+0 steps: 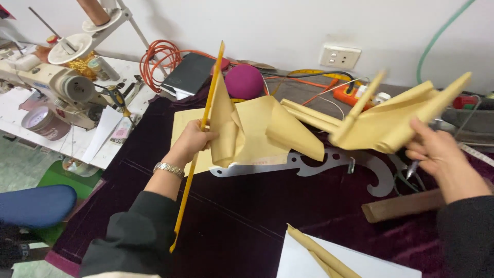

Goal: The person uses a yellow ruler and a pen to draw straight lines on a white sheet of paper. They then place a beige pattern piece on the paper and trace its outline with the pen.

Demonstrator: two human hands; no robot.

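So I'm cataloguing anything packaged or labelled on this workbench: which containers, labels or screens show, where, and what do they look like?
Round tin: far left on the white table, by the sewing machine; pinkish lid, brownish side.
Flat packet: white table's edge, beside the dark cloth; pale with a pink patch.
Small jar: behind the machine; silvery, cylindrical.
No screens show.

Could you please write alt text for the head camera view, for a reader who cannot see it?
Two hands lift tan pattern paper above dark purple fabric; the left hand also grips a yellow ruler, the right hand supports folded pieces.
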